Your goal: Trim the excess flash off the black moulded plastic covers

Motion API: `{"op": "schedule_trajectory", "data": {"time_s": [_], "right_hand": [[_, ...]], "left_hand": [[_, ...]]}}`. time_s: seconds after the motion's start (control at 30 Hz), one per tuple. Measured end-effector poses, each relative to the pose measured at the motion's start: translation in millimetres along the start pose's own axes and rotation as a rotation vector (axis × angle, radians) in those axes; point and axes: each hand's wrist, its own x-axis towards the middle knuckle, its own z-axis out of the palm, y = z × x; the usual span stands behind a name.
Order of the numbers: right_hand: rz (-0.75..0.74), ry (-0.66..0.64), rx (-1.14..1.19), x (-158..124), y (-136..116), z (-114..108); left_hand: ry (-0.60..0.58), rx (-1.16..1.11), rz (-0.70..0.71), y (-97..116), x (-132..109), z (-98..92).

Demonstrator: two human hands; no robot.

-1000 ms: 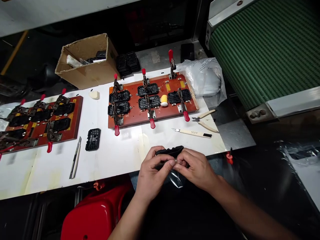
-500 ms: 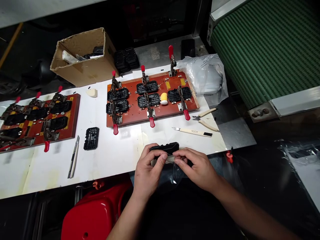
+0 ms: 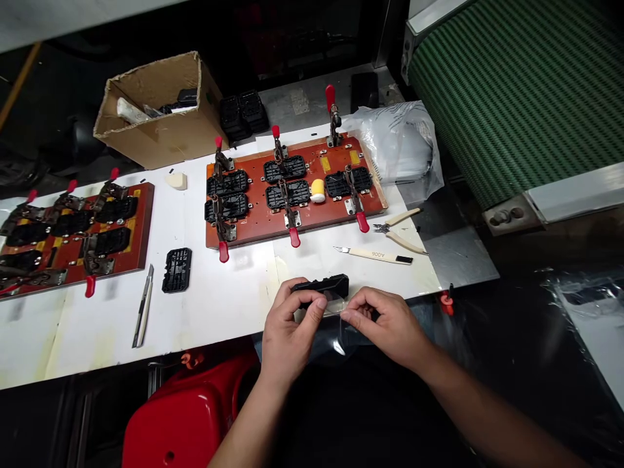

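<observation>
My left hand point(image 3: 291, 328) is closed on a black plastic part point(image 3: 335, 284), thumb in front and fingers behind, holding it tilted just over the table's front edge. Below the part's near side a thin clear film point(image 3: 334, 304) shows, partly away from the surface. The thumb and forefinger of my right hand point(image 3: 387, 325) pinch the film at its right end. Whether the film still clings to the part behind my left fingers is hidden. On the white paper to the left lies a similar black ribbed part point(image 3: 176, 270).
A red-brown fixture board point(image 3: 258, 224) with toggle clamps and black parts stands ahead; another board point(image 3: 143, 227) is at left. A craft knife point(image 3: 373, 255), nippers point(image 3: 400, 231) and a cutter point(image 3: 143, 307) lie nearby. Behind are a cardboard box point(image 3: 146, 140) and a plastic bag point(image 3: 402, 153).
My right hand has moved slightly down and away from the black part. More of the clear film now shows between the part and my right fingers. My left hand has stayed nearly still.
</observation>
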Motion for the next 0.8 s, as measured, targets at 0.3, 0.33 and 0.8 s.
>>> {"op": "schedule_trajectory", "data": {"time_s": [0.3,0.33,0.8], "right_hand": [[-0.014,-0.09,0.033,-0.5,-0.9,-2.7],[-0.024,-0.101,0.022,-0.4,-1.7,-3.1],[-0.086,-0.133,0.022,-4.4,-1.9,0.6]], "left_hand": [[-0.005,0.067,0.072,-0.3,0.5,-4.4],[-0.022,0.066,0.08,-0.1,0.8,-4.6],[-0.125,0.037,0.101,0.2,1.9,-2.8]]}}
